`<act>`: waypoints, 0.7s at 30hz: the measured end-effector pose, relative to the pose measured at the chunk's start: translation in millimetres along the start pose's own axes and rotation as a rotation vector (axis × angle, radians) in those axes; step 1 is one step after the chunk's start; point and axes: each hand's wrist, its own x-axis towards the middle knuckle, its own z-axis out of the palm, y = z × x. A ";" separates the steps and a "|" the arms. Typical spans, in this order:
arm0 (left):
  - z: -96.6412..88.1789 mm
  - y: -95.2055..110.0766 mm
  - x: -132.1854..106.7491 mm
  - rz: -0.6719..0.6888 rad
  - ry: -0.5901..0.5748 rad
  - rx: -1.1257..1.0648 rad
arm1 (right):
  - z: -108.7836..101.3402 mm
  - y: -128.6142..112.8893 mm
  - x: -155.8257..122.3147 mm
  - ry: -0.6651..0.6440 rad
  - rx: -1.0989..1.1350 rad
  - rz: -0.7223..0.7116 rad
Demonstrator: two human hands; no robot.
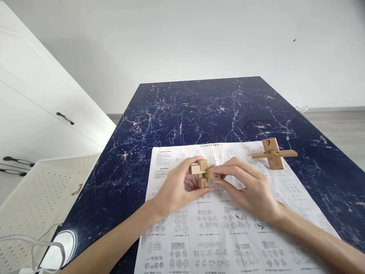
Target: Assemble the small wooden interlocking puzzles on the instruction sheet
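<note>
Both my hands hold a small wooden interlocking block puzzle [204, 173] just above a printed instruction sheet [222, 232]. My left hand [178, 186] curls round the puzzle's left side, thumb below and fingers over the top. My right hand [248, 188] pinches its right end, where a block carries a handwritten number. A second wooden cross-shaped assembly [273, 153], marked with a number, rests on the sheet's far right corner, apart from both hands.
The sheet lies on a dark blue marble-patterned table [205, 110]. A white perforated tray [40, 190] with a small wooden piece [76, 189] stands left of the table. White cabinet doors with black handles [65, 118] line the left. White cables [42, 247] lie at the lower left.
</note>
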 end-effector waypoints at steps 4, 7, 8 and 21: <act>-1.6 0.5 -0.3 -0.029 -0.012 -0.002 | -2.6 -0.4 0.7 -0.021 -0.027 -0.012; -3.4 0.6 -0.4 -0.063 -0.080 -0.034 | -3.4 -0.9 0.0 -0.050 -0.040 -0.044; -3.8 0.9 -0.3 -0.071 -0.099 -0.041 | -3.5 -1.4 -0.3 -0.056 -0.044 -0.051; -1.4 -0.3 -1.6 0.056 -0.039 0.092 | -1.7 -11.8 -1.3 0.004 -0.086 -0.031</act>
